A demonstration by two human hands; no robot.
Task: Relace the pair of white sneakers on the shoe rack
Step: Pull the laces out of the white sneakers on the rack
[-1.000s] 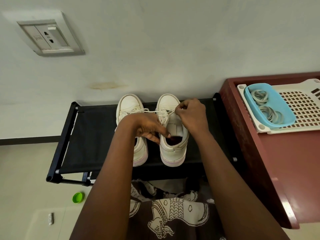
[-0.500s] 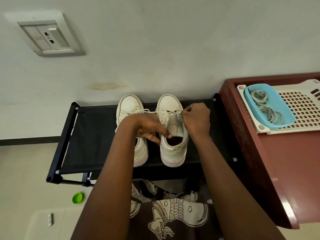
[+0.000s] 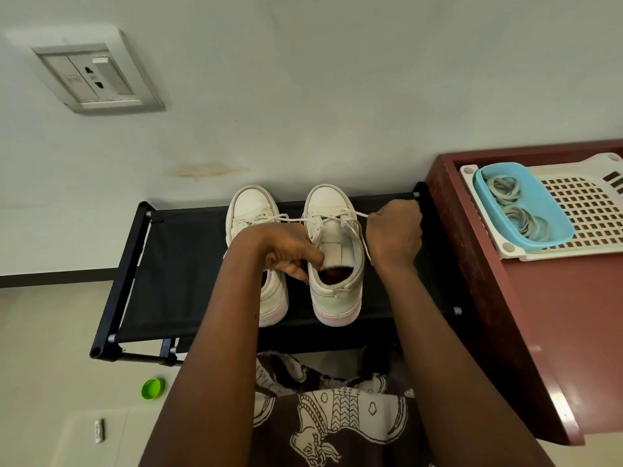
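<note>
Two white sneakers stand side by side, toes to the wall, on the black fabric shoe rack [image 3: 182,264]. My left hand [image 3: 290,252] partly covers the left sneaker [image 3: 251,207] and pinches the tongue of the right sneaker [image 3: 332,210]. My right hand [image 3: 396,232] is to the right of that shoe and grips a white lace [image 3: 350,214], drawn taut out of the eyelets toward the right. A loose length of lace hangs down the shoe's right side.
A dark red cabinet [image 3: 556,332] stands to the right, carrying a white perforated tray [image 3: 580,210] and a blue tub [image 3: 553,227] of rubber bands. A green cap [image 3: 153,388] lies on the floor at the left. A wall socket [image 3: 96,79] is up left.
My right hand has drawn the lace out to the right, away from the right sneaker. My left hand has stayed on the shoe's tongue.
</note>
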